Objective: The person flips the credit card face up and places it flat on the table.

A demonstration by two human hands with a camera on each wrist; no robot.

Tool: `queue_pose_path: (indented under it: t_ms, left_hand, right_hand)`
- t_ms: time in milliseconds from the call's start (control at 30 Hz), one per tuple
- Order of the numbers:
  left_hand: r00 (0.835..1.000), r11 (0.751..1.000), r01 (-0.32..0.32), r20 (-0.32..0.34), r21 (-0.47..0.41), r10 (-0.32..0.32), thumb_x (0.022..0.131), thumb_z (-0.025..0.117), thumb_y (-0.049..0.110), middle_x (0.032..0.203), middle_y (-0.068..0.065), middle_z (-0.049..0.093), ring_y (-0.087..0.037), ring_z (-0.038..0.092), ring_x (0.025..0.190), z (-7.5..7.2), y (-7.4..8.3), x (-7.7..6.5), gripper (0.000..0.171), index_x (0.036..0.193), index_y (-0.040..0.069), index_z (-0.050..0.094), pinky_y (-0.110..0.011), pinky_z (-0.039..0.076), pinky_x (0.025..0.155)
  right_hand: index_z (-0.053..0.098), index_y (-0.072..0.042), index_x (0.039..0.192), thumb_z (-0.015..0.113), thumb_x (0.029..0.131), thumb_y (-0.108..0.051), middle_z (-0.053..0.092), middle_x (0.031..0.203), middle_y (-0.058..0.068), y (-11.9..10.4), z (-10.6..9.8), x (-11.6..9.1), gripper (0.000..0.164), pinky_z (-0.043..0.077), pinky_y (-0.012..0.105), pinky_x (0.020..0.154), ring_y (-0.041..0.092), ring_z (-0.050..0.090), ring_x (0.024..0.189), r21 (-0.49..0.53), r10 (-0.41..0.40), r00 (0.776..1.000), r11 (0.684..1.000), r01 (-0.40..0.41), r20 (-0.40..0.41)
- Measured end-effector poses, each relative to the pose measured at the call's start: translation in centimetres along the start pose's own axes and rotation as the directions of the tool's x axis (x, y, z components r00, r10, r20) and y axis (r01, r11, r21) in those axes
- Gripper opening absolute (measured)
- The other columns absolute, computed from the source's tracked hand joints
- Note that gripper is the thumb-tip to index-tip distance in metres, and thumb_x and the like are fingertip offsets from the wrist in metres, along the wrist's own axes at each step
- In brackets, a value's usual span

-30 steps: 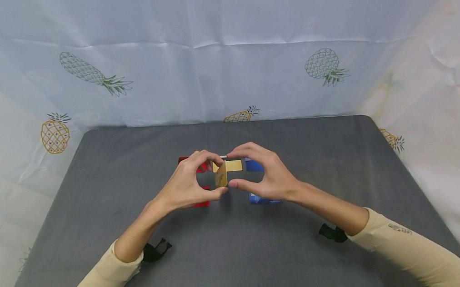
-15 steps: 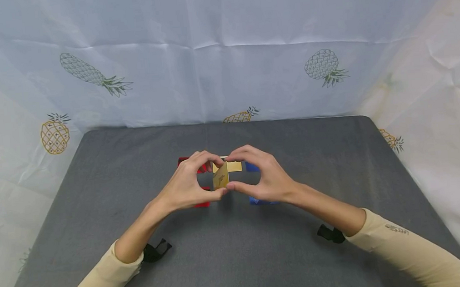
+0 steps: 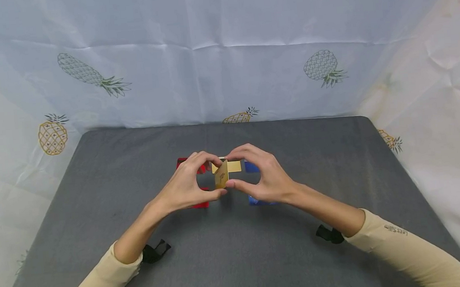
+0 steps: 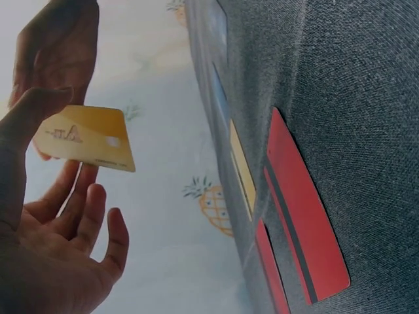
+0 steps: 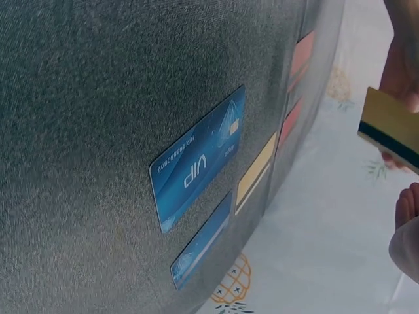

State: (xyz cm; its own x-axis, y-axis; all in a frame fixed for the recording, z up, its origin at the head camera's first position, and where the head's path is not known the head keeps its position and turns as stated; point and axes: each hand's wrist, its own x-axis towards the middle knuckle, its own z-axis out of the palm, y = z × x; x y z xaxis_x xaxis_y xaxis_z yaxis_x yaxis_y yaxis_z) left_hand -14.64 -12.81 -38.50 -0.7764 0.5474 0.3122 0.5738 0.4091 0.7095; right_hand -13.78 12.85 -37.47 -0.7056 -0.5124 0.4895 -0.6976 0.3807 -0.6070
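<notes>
A gold bank card (image 3: 222, 175) stands on edge above the table between both hands. My left hand (image 3: 186, 181) pinches it between thumb below and fingers above. From the other side, the right hand (image 3: 265, 172) has its thumb and fingertips at the same card's lower and upper edges. In the left wrist view, the card (image 4: 85, 137) shows a chip and printed lettering. The right wrist view shows the card's back (image 5: 393, 124) with a dark stripe, cut off by the frame edge.
Behind the hands, a second gold card (image 3: 234, 166) lies on the grey table (image 3: 240, 261). Two red cards lie at left, the nearer red card (image 4: 308, 209) with a black stripe. At right lie a blue VIP card (image 5: 200, 160) and another blue card (image 5: 203, 242). Pineapple-printed cloth (image 3: 208, 81) hangs behind.
My right hand has shifted slightly left, bringing its thumb and fingertips up to the gold card's edge. The card has turned slightly; the left hand is nearly still.
</notes>
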Motion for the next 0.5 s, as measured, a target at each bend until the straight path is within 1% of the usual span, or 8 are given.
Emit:
queue_pose_path:
  t_ms: [100,167,233,333,367,500]
  left_hand:
    - [1.000,1.000,0.008,-0.003,0.003,-0.008,0.078,0.096,0.026,0.116,0.003,0.069,-0.016,0.056,0.105,-0.09,0.10,0.01,0.056,0.124,0.016,0.066,-0.041,0.051,0.092]
    - [1.000,1.000,0.012,-0.004,0.004,-0.012,0.078,0.096,0.026,0.116,0.004,0.068,-0.014,0.055,0.104,-0.14,0.14,0.01,0.056,0.124,0.016,0.066,-0.038,0.050,0.091]
    - [1.000,1.000,0.011,-0.005,0.007,-0.011,0.077,0.096,0.026,0.115,0.004,0.068,-0.014,0.055,0.104,-0.16,0.15,0.00,0.055,0.123,0.016,0.067,-0.036,0.049,0.091]
    - [1.000,1.000,0.006,-0.002,0.012,-0.006,0.077,0.095,0.025,0.116,0.004,0.069,-0.014,0.055,0.103,-0.16,0.13,-0.04,0.055,0.123,0.015,0.067,-0.037,0.049,0.091]
    - [1.000,1.000,0.004,-0.002,0.014,-0.004,0.077,0.095,0.025,0.116,0.003,0.069,-0.015,0.055,0.104,-0.16,0.11,-0.06,0.055,0.123,0.015,0.067,-0.038,0.050,0.091]
    - [1.000,1.000,-0.003,0.001,0.029,0.003,0.078,0.095,0.026,0.118,0.002,0.069,-0.016,0.054,0.105,-0.16,0.08,-0.11,0.056,0.124,0.014,0.066,-0.042,0.051,0.093]
  right_hand:
    - [0.071,-0.008,0.134,0.084,0.094,-0.046,0.071,0.132,0.007,0.05,-0.15,0.01,0.056,0.058,0.051,0.106,0.026,0.071,0.124,0.007,-0.002,1.000,1.000,0.002,-0.002]
    - [0.071,-0.007,0.135,0.083,0.093,-0.049,0.070,0.133,0.008,0.06,-0.26,0.03,0.061,0.057,0.052,0.107,0.028,0.071,0.125,0.009,-0.001,1.000,1.000,0.001,0.001]
    - [0.070,-0.007,0.136,0.088,0.090,-0.044,0.070,0.133,0.008,0.01,-0.33,0.07,0.062,0.057,0.051,0.108,0.028,0.071,0.125,0.008,0.000,1.000,1.000,0.000,0.010]
    - [0.071,-0.007,0.135,0.093,0.083,-0.026,0.071,0.132,0.007,-0.08,-0.33,0.15,0.060,0.057,0.046,0.107,0.024,0.070,0.125,0.010,-0.003,1.000,1.000,0.003,0.030]
    - [0.071,-0.007,0.135,0.094,0.082,-0.022,0.071,0.132,0.007,-0.09,-0.30,0.17,0.060,0.057,0.045,0.107,0.023,0.070,0.125,0.012,-0.006,0.999,1.000,0.006,0.034]
    - [0.072,-0.005,0.132,0.095,0.081,-0.016,0.071,0.130,0.008,-0.01,-0.14,0.18,0.057,0.058,0.042,0.106,0.023,0.070,0.123,0.026,-0.026,0.999,0.999,0.025,0.027]
